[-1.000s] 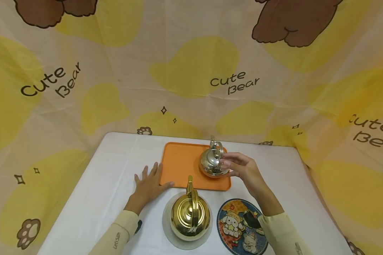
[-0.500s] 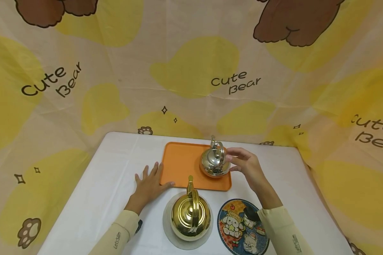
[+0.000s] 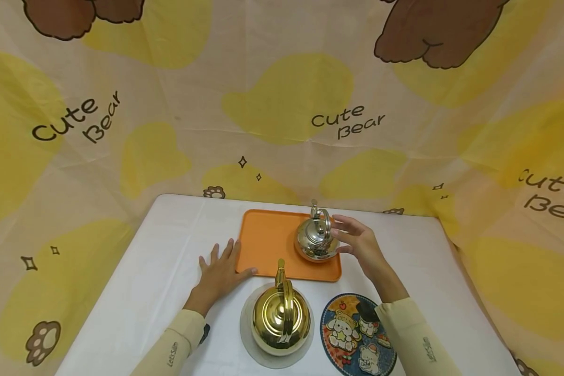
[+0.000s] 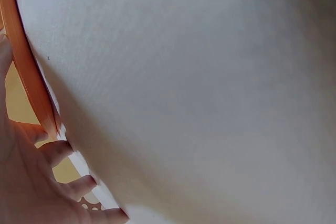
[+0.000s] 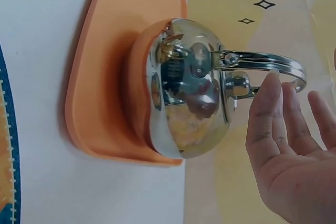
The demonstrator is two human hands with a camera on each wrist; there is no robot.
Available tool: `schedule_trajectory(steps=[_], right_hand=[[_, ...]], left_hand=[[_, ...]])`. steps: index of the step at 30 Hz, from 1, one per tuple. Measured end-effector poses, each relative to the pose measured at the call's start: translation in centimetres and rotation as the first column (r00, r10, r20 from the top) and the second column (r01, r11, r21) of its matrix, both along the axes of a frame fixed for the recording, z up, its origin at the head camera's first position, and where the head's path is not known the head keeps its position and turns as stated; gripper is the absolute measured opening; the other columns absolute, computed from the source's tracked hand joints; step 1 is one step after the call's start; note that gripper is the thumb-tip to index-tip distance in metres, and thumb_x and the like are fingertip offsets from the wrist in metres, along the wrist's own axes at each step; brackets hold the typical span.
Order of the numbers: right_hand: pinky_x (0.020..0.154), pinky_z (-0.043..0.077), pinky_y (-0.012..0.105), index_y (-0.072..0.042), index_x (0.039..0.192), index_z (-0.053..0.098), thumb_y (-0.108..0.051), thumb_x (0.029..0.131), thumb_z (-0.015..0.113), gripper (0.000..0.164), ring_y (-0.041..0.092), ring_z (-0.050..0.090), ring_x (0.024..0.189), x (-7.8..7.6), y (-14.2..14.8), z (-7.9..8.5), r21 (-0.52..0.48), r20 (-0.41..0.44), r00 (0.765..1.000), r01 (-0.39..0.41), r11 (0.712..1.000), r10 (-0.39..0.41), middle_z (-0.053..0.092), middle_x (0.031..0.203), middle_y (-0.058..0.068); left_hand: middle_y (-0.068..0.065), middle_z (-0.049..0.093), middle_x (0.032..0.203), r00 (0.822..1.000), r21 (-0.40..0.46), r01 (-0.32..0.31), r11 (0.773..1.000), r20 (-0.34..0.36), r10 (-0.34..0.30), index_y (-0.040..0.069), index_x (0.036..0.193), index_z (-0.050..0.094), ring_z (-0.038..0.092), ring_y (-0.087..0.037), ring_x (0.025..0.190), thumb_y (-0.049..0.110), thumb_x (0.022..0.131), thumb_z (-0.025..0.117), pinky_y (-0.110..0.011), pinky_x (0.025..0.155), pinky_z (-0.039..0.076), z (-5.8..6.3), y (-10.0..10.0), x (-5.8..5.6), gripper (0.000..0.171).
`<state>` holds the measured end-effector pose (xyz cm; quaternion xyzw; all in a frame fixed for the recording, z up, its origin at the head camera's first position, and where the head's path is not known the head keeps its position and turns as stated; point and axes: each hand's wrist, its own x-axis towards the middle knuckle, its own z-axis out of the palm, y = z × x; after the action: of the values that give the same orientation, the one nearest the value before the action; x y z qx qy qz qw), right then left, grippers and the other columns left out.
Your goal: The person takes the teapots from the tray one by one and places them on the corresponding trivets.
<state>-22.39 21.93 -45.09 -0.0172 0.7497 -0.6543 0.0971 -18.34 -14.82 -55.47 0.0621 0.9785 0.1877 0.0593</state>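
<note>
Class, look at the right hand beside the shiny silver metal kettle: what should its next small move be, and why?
Probably ease the right hand back, away from the shiny silver metal kettle: the kettle sits upright on the orange rectangular tray, and the fingers look relaxed, not wrapped round the arched handle, though light contact cannot be ruled out.

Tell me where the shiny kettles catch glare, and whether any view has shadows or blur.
Head view: bright highlights on the gold kettle and silver kettle; left wrist view: a soft shadow crosses the white tabletop beside the left hand, with the upper right corner dim and blurry; right wrist view: the silver kettle mirrors coloured patches, with shadow on the orange tray at its base.
</note>
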Motion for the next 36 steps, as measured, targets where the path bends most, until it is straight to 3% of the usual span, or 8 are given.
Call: schedule_trajectory(steps=[7,17,28,36], right_hand=[[0.094,0.060,0.049,-0.010,0.152,0.056,-0.026,0.103,0.071,0.054,0.023,0.066,0.116,-0.5,-0.4,-0.7,-0.030,0.037,0.999,-0.010,0.999,0.011,0.060,0.150,0.019],[0.092,0.061,0.042,-0.004,0.154,0.052,-0.026,0.104,0.069,0.057,0.020,0.064,0.110,-1.1,-0.6,-1.2,-0.069,0.085,0.996,-0.025,0.997,0.031,0.057,0.152,0.023],[0.090,0.061,0.044,-0.002,0.157,0.048,-0.021,0.107,0.065,0.056,0.019,0.068,0.091,-1.3,-0.6,-1.8,-0.102,0.076,0.995,-0.054,0.993,0.061,0.067,0.142,0.021],[0.089,0.060,0.043,-0.003,0.157,0.048,-0.020,0.107,0.065,0.056,0.020,0.067,0.094,-1.3,-0.5,-1.9,-0.122,0.089,0.994,-0.046,0.991,0.058,0.072,0.135,0.017]], left_hand=[[-0.020,0.024,0.174,1.000,-0.002,-0.004,1.000,0.008,0.005,0.009,0.170,0.023,0.017,-0.060,0.156,0.077,0.096,0.055,-0.090,0.111,0.011,0.1,0.0,0.0,0.105],[-0.021,0.025,0.174,1.000,-0.001,-0.006,1.000,0.014,0.006,0.008,0.169,0.025,0.018,-0.060,0.156,0.075,0.096,0.058,-0.090,0.111,0.012,0.3,0.2,0.1,0.105],[-0.020,0.025,0.174,1.000,-0.003,-0.003,1.000,0.007,0.003,0.008,0.169,0.024,0.018,-0.060,0.156,0.076,0.096,0.057,-0.090,0.111,0.013,0.4,0.1,0.2,0.105],[-0.019,0.024,0.174,1.000,0.000,-0.007,1.000,0.024,0.007,0.009,0.170,0.023,0.017,-0.059,0.157,0.076,0.096,0.057,-0.089,0.112,0.011,0.3,0.1,0.2,0.106]])
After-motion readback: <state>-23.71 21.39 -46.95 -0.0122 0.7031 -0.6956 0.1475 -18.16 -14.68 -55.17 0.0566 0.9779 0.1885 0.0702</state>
